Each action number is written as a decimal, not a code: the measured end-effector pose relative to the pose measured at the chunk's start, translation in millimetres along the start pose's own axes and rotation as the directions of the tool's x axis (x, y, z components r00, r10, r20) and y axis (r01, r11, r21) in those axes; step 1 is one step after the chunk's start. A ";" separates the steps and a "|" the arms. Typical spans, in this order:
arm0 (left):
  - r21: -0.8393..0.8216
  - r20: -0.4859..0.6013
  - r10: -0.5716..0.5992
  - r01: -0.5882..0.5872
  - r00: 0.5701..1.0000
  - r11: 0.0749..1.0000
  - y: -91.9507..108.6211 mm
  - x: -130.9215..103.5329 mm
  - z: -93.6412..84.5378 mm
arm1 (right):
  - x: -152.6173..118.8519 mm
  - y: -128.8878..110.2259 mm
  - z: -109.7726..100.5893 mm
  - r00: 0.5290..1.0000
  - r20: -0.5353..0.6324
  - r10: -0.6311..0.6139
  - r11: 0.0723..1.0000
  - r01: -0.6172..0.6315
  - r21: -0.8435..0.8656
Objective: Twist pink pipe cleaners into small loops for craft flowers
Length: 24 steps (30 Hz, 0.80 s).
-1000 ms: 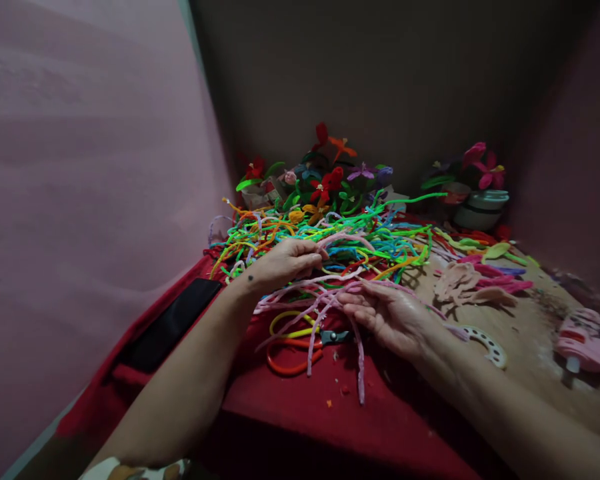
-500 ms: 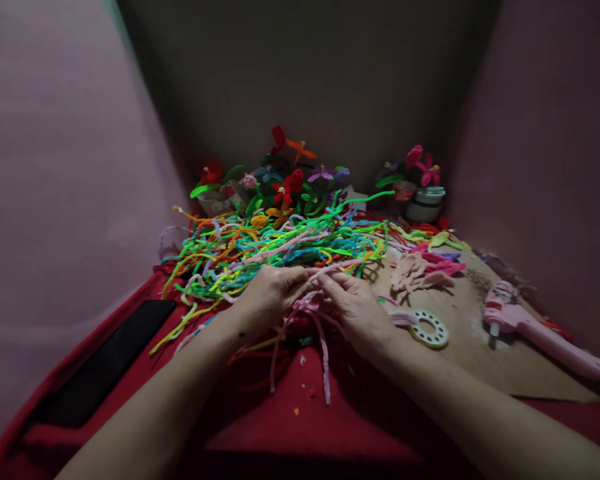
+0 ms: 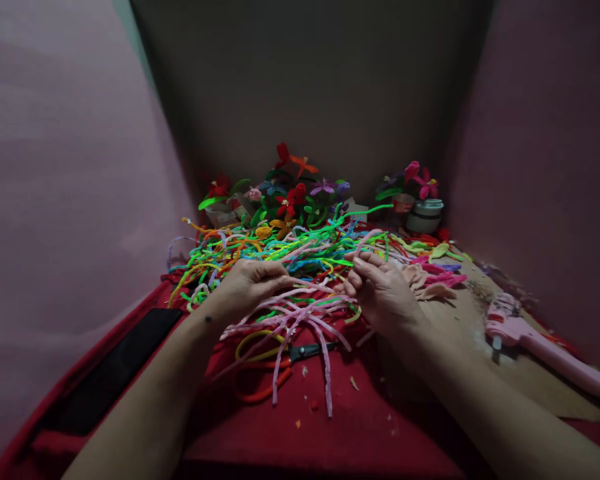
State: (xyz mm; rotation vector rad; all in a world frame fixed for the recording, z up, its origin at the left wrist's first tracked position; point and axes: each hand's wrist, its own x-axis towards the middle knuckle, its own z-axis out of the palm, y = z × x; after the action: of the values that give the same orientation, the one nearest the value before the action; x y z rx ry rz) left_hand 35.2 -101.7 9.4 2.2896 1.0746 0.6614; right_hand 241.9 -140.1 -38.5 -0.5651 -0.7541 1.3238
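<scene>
My left hand (image 3: pixel 253 283) pinches the end of a pale pink pipe cleaner (image 3: pixel 313 287) above the red cloth. To its right, my right hand (image 3: pixel 380 283) is closed with a pink pipe cleaner rising from its fingertips. Below and between both hands, several pink pipe cleaners (image 3: pixel 326 373) spread out from a crossing point. Under them lie scissors (image 3: pixel 305 351) with orange and yellow handles and dark blades. A large tangle of coloured pipe cleaners (image 3: pixel 280 248) lies just beyond my hands.
Pipe-cleaner flowers (image 3: pixel 293 200) and a lidded jar (image 3: pixel 425 217) stand at the back. A pink glue gun (image 3: pixel 535 340) rests on cardboard (image 3: pixel 460 353) at the right, near pink and beige petals (image 3: pixel 437 270). A black flat object (image 3: pixel 115 370) lies at the left.
My hands have moved apart, the left leftward and the right rightward. The pink pipe cleaners and the scissors between them now show more fully. The view has shifted slightly.
</scene>
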 end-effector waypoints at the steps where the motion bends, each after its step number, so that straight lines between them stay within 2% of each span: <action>1: -0.060 0.001 -0.026 0.026 1.000 0.998 -0.5 -0.2 -3.3 | 0.6 1.0 -0.8 1.000 -0.006 -0.017 1.000 0.017 -0.018; 4: -0.159 -0.068 -0.085 0.073 0.994 0.985 -2.1 -0.7 -9.4 | 1.0 3.4 -1.7 0.999 -0.022 -0.044 0.999 0.043 -0.029; 7: -0.269 -0.106 -0.148 0.115 0.983 0.956 -2.9 -1.2 -9.1 | -0.1 3.7 -1.9 0.999 -0.041 0.010 1.000 -0.011 -0.022; 9: -0.403 -0.109 -0.169 0.111 0.980 0.908 -1.7 -1.3 -5.3 | -1.0 3.9 -1.2 0.997 -0.046 0.058 0.998 -0.060 -0.032; 11: -0.582 -0.107 -0.178 0.084 0.978 0.809 1.3 -1.3 0.4 | -2.0 5.3 0.4 0.995 -0.050 0.082 0.995 -0.084 -0.047; 14: -0.827 -0.055 -0.156 0.043 0.986 0.560 7.7 -1.1 10.4 | -4.1 9.1 3.8 0.994 -0.067 0.082 0.994 -0.086 -0.067; 16: -0.902 -0.014 -0.111 0.035 0.994 0.429 11.5 -0.7 17.3 | -6.8 11.8 6.1 0.994 -0.053 0.093 0.989 -0.099 -0.108; 17: -0.919 0.000 -0.094 0.038 0.996 0.394 12.8 -0.3 20.6 | -8.6 13.0 7.3 0.994 -0.034 0.100 0.984 -0.104 -0.144; 21: -0.929 0.025 -0.128 0.070 0.991 0.365 14.3 1.4 31.3 | -18.9 16.6 13.0 0.986 0.058 0.157 0.950 -0.135 -0.283; 24: -0.911 0.126 -0.154 0.176 0.980 0.373 13.7 1.3 35.2 | -26.4 18.6 18.8 0.960 0.125 0.250 0.924 -0.198 -0.329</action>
State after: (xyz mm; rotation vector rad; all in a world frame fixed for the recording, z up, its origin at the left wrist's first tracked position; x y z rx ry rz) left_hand 65.2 -117.0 -7.8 1.1538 0.6124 0.8586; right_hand 213.7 -163.8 -44.6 -0.8223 -1.0736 1.4859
